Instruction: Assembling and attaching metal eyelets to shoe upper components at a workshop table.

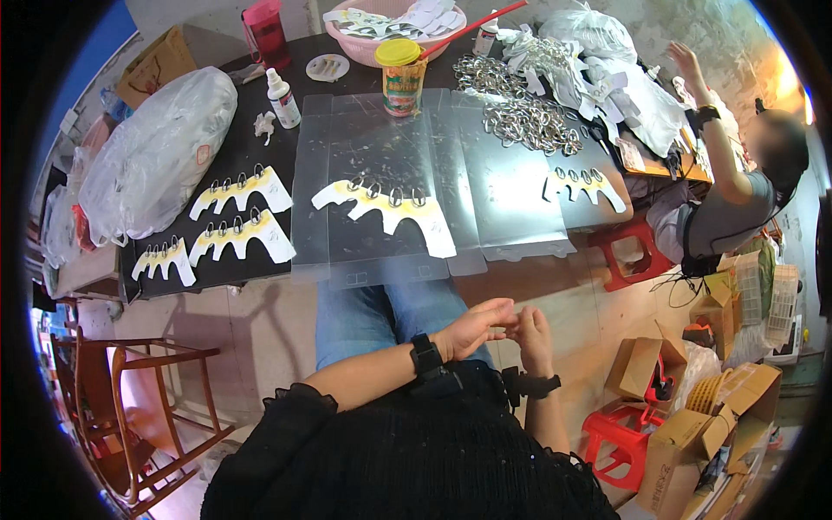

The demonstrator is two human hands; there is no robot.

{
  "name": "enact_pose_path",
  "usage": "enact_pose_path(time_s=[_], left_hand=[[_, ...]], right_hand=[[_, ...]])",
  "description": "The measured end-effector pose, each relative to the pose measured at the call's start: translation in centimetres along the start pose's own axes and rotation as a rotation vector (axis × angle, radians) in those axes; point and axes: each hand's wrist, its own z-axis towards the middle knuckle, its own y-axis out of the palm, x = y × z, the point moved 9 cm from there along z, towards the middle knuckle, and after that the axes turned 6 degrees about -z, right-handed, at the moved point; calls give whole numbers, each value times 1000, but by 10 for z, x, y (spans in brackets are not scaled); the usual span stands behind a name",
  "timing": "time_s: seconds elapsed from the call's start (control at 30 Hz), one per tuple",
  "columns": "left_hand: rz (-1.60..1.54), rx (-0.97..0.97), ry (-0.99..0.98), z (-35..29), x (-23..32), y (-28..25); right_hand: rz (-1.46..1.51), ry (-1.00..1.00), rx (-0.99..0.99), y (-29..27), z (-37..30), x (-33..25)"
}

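My left hand (pixel 472 328) and my right hand (pixel 534 341) meet above my lap, in front of the table's near edge. The left hand's fingers are stretched out toward the right hand, whose fingers point up; nothing shows in either. Nearest on the table, a white scalloped piece (pixel 425 224) with yellow smears and several metal loops along its edge lies on a clear plastic sheet (pixel 351 251). Similar pieces lie at the left, an upper one (pixel 276 192), a lower one (pixel 270 238) and a smaller one (pixel 176 264), and another piece (pixel 598 185) lies at the right.
Behind the sheet stand a yellow-lidded tub (pixel 402 87), a pink basin (pixel 351 41) of white pieces and a white bottle (pixel 282 100). Metal loops (pixel 533 127) are heaped at the right. A co-worker (pixel 737 191) sits beyond. A wooden chair (pixel 121 373) and red stool (pixel 617 442) flank me.
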Motion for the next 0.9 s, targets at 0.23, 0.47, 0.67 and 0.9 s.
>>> enact_pose_path(time_s=[0.23, 0.47, 0.67, 0.9], left_hand=[[59, -24, 1, -5, -2, 8], [209, -16, 61, -4, 1, 5], [253, 20, 92, -3, 5, -1], [160, 73, 27, -3, -4, -6]], right_hand=[[-922, -280, 183, -1, -5, -31], [-344, -122, -12, 0, 3, -7], [-558, -244, 37, 5, -4, -10], [-835, -422, 237, -17, 0, 1]])
